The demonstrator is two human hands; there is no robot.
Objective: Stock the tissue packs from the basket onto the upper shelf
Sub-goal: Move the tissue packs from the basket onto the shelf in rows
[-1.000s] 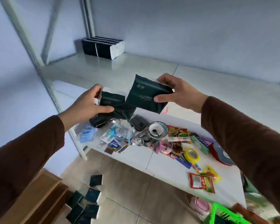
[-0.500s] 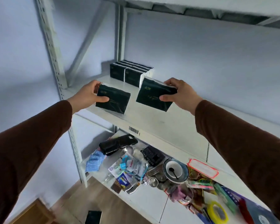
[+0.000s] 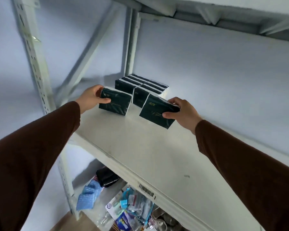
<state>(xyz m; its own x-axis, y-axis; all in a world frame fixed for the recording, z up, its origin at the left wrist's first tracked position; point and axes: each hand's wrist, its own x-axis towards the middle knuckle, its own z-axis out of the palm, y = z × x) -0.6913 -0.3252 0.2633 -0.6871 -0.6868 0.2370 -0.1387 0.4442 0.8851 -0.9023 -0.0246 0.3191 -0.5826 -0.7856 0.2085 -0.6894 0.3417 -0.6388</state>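
Rows of stocked packs (image 3: 141, 85) stand far-left on the upper shelf (image 3: 140, 147); my left hand (image 3: 90, 97) and right hand (image 3: 182, 110) each clamp another pack, not yet placed.

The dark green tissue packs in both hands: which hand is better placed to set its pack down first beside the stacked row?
Left hand: its dark green tissue pack appears nearly down on the white upper shelf.
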